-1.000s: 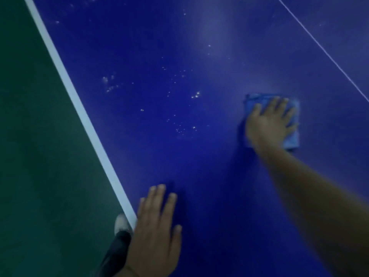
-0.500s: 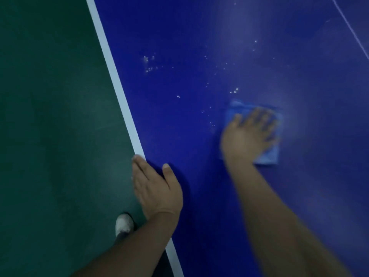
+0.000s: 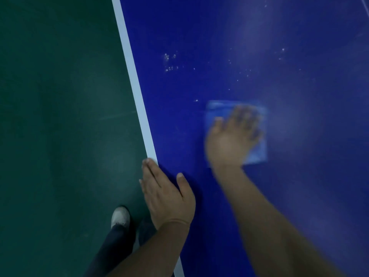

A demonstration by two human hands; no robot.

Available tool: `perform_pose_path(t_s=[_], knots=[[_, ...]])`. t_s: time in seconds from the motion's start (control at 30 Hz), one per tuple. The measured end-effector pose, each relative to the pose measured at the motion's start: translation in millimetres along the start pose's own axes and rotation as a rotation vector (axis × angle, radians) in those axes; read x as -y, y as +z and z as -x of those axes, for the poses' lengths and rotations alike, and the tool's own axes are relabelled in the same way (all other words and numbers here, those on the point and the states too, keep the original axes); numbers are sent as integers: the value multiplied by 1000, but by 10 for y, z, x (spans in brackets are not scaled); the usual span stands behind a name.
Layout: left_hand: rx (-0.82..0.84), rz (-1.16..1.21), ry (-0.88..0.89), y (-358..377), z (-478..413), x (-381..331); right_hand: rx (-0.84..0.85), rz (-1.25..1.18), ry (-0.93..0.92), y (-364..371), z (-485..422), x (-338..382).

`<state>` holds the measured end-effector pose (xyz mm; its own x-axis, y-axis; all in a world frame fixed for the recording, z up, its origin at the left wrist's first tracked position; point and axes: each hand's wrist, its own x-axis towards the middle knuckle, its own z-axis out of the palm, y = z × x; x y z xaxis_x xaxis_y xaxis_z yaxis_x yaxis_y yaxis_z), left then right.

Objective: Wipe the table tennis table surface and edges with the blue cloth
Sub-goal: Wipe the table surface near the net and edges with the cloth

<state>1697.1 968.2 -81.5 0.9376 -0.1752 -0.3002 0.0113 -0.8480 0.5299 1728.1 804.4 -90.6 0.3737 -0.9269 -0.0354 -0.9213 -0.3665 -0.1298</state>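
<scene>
The folded blue cloth [image 3: 257,152] lies flat on the dark blue table tennis table surface [image 3: 219,37], well in from the white edge stripe [image 3: 137,96]. The right hand [image 3: 231,140] presses down on it with fingers spread, not curled round it, though blur hides detail. The left hand [image 3: 167,196] rests flat with straight fingers at the stripe, holding nothing. The risk is that, under only a flat palm, the cloth may slide out or bunch, and the scattered white specks [image 3: 169,62] near the stripe could be missed.
</scene>
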Motion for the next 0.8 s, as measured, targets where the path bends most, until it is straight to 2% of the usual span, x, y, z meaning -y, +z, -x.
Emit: perform_pose_path(t_s=[0.1,0.13,0.17,0.2,0.23,0.33,0.37,0.4,0.43,0.47,0.57,0.63,0.7,0.73,0.8], knots=[[20,69,13,-29,2,22,183,3,-716,94,381,725],[11,99,22,-38,4,30,208,11,-857,78,323,742],[0,131,22,-45,6,37,200,36,-896,54,207,646],[-6,165,18,-56,3,50,164,72,-833,25,66,468],[-2,203,17,-64,3,66,120,102,-684,-4,-102,219],[48,333,48,-106,36,154,61,37,36,-186,-393,-485],[74,367,64,-135,57,209,47,-3,201,-209,-314,-519],[95,384,78,-169,84,281,6,0,272,-175,-144,-415],[107,381,83,-208,113,367,-23,12,239,-115,85,-203],[111,364,81,-246,139,459,-33,4,117,-54,341,79],[111,327,26,-354,155,658,89,-11,-491,138,1032,855],[100,322,-3,-440,106,685,154,-8,-760,132,969,879],[103,287,76,-510,36,628,120,37,-760,71,614,413],[122,258,148,-531,3,573,92,73,-650,22,388,70],[162,183,327,-529,-65,436,59,102,-250,-161,-133,-607]])
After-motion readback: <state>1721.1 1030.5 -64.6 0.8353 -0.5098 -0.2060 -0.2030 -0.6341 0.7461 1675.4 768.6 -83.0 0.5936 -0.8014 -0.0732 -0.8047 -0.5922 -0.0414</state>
